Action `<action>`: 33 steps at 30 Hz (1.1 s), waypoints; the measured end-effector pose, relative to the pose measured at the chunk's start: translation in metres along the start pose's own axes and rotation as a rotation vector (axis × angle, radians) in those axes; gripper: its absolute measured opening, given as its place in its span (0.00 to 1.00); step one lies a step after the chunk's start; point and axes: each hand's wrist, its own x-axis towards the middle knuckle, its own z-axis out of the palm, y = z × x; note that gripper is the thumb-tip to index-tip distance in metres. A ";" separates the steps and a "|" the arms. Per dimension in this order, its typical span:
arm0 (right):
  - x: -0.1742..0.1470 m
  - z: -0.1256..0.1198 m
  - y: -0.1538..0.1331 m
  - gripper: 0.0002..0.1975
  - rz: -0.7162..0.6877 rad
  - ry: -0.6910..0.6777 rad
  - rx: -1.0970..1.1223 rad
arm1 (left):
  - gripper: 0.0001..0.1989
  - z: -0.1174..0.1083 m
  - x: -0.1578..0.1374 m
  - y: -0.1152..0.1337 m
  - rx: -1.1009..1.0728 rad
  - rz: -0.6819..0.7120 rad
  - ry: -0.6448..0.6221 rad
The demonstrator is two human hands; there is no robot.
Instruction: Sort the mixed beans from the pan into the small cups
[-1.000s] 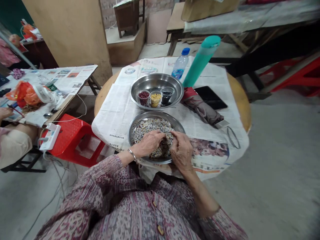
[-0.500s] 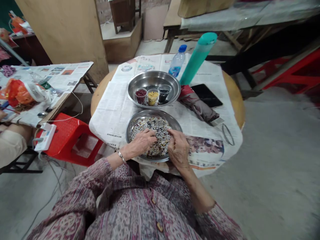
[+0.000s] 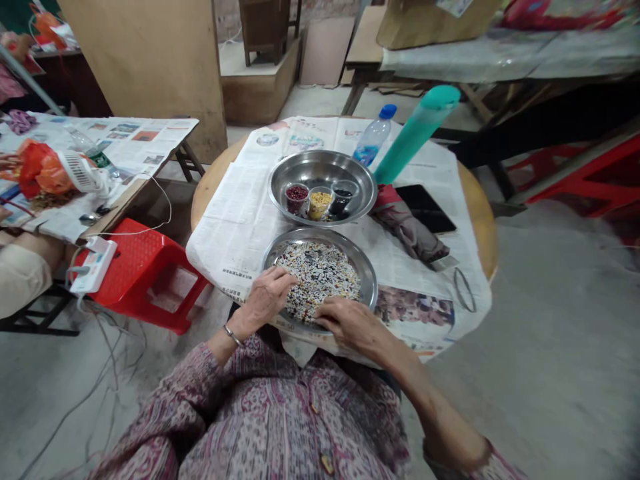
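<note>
A shallow steel basin near the front edge of the round table holds a spread of mixed grains, mostly white with black, yellow and red bits. Over its left rim reaches my left hand, fingers bent together at the grains. At the front of the basin my right hand has curled fingers, their tips down in the mix. Whatever either hand pinches is too small to make out. Behind stands a second steel basin with three clear cups: red beans, yellow beans and black beans.
Newspaper covers the table. A water bottle, a tall green container, a folded umbrella and a black tablet are behind and right. Left are a red stool with a power strip and a small fan.
My left hand has drawn back from the middle of the grains to the left rim. My right hand has moved from the right rim to the front of the basin. The view has shifted slightly.
</note>
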 end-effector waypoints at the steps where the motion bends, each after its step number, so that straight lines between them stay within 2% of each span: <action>1: 0.003 0.000 -0.002 0.09 -0.006 -0.031 -0.029 | 0.08 -0.002 -0.001 0.001 -0.002 0.021 0.008; 3: 0.014 0.001 -0.005 0.10 0.004 -0.003 -0.084 | 0.07 -0.004 -0.004 0.001 -0.019 0.052 0.032; 7: 0.040 0.001 -0.001 0.15 0.090 0.212 -0.180 | 0.06 -0.004 -0.008 0.003 -0.049 0.058 0.083; 10: 0.058 0.001 0.001 0.19 0.077 0.304 -0.227 | 0.07 0.000 -0.011 0.003 -0.058 0.029 0.116; 14: 0.079 0.011 0.001 0.27 -0.099 0.242 -0.186 | 0.12 0.006 -0.016 0.000 -0.047 0.000 0.146; 18: 0.091 0.020 -0.001 0.22 -0.253 0.188 -0.044 | 0.13 0.011 -0.019 -0.003 -0.009 0.002 0.123; 21: 0.090 0.020 0.002 0.12 -0.240 0.169 -0.025 | 0.12 0.013 -0.019 -0.003 -0.003 0.003 0.132; 23: 0.085 0.018 0.009 0.09 -0.199 0.180 -0.038 | 0.12 0.013 -0.018 -0.002 0.000 -0.008 0.123; 29: 0.054 0.012 0.038 0.13 -0.113 0.356 -0.074 | 0.10 0.010 -0.018 0.001 -0.025 -0.045 0.098; 31: 0.042 0.012 0.042 0.12 -0.037 0.423 -0.159 | 0.08 0.008 -0.018 0.002 -0.041 -0.055 0.092; 33: 0.033 0.015 0.041 0.18 0.049 0.450 -0.232 | 0.08 0.007 -0.018 0.003 -0.052 -0.071 0.089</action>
